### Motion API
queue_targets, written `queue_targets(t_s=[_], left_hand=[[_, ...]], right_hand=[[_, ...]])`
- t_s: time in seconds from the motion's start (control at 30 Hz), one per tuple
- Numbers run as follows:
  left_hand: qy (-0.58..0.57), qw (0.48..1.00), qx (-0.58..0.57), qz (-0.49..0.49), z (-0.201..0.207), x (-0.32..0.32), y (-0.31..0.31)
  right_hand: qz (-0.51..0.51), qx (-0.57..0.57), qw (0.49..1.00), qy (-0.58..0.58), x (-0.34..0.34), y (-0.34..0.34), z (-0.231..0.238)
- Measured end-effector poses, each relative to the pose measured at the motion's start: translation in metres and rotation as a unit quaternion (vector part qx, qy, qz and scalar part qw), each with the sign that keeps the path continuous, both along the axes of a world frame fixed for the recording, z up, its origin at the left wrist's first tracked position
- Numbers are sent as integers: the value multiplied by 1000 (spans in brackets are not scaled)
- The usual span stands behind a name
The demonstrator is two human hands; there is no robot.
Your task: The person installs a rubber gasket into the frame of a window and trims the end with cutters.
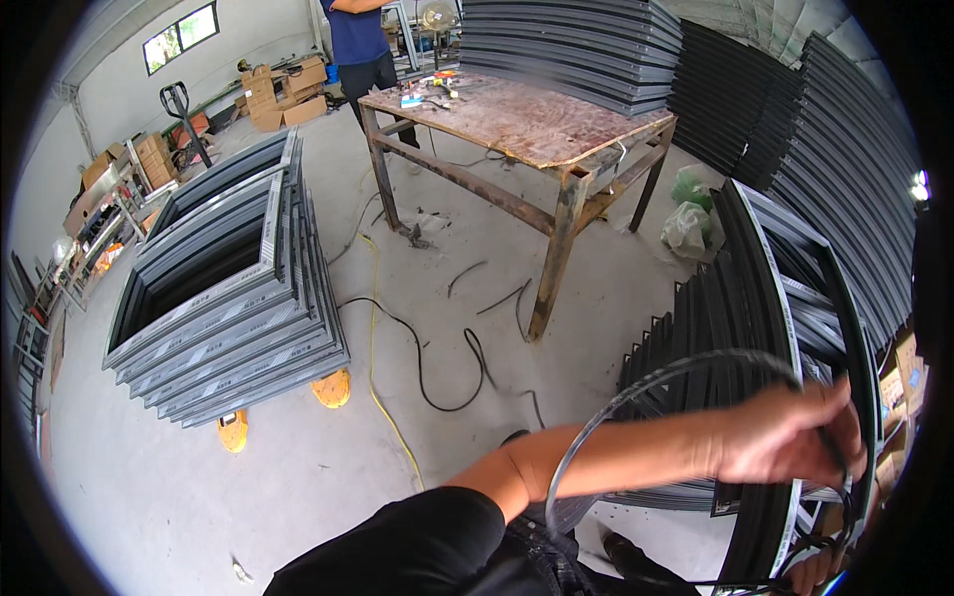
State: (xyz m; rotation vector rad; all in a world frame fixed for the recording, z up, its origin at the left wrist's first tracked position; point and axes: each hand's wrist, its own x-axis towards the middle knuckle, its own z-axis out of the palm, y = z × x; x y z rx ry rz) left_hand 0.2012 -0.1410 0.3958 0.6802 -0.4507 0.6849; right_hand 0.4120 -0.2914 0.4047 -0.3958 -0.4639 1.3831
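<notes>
My left hand [795, 432], blurred by motion, reaches across to the right with its fingers curled around a black rubber strip [636, 385]. The strip arcs back over my forearm in a large loop, and more of it bunches below the hand. Low at the right rim my right hand [815, 570] shows only in part, its fingers bent at the strip's tangled lower length. Both hands are beside a dark metal window frame [780, 288] with a pale printed edge, standing upright at the front of a row of similar frames.
Grey frames [224, 298] are stacked on the left above yellow fork tips [332, 388]. A worn table [517, 129] stands ahead, bearing dark frames [566, 50]; a person [358, 45] is behind it. A black cable [422, 368] and yellow cord [375, 328] cross the floor. Tall frame stacks [845, 169] line the right.
</notes>
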Motion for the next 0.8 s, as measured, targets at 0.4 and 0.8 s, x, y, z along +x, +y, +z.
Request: queue_targets(t_s=[0.4, 0.8], left_hand=[[355, 739, 109, 563, -72, -136, 276], [593, 479, 594, 257, -264, -43, 207]], right_hand=[[-197, -25, 971, -135, -15, 39, -42], [-132, -123, 880, -439, -37, 3, -41]])
